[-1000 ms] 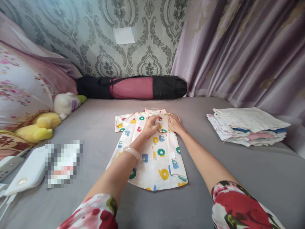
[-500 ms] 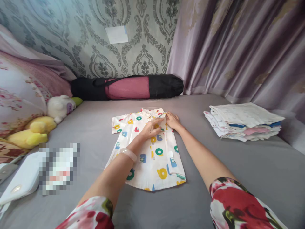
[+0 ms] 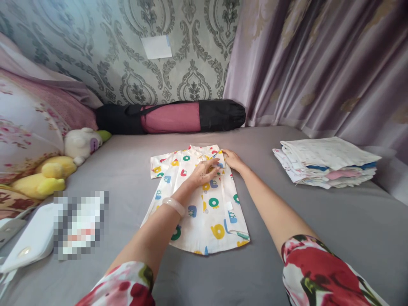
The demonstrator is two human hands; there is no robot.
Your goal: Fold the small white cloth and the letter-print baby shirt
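Note:
A white short-sleeved shirt (image 3: 188,193) printed with colourful letters lies front up on the grey bed. One sleeve, on the left, is spread out; the right side is turned inward over the front, with a small white tag showing. My left hand (image 3: 205,171) rests on the upper chest near the buttons, palm down and fingers stretched out. At the folded right shoulder edge, my right hand (image 3: 232,160) touches the cloth with its fingers extended. Its thumb is not clearly visible.
A stack of folded clothes (image 3: 328,163) sits on the right. Along the wall lies a black and pink rolled bag (image 3: 170,117). Plush toys (image 3: 57,170) and a white power bank (image 3: 33,238) with cables are on the left, beside a blurred-out item (image 3: 83,225).
My right hand has shifted slightly outward and its fingers have drawn back from the folded sleeve, which now lies flatter on the front. My left hand stays nearly in place.

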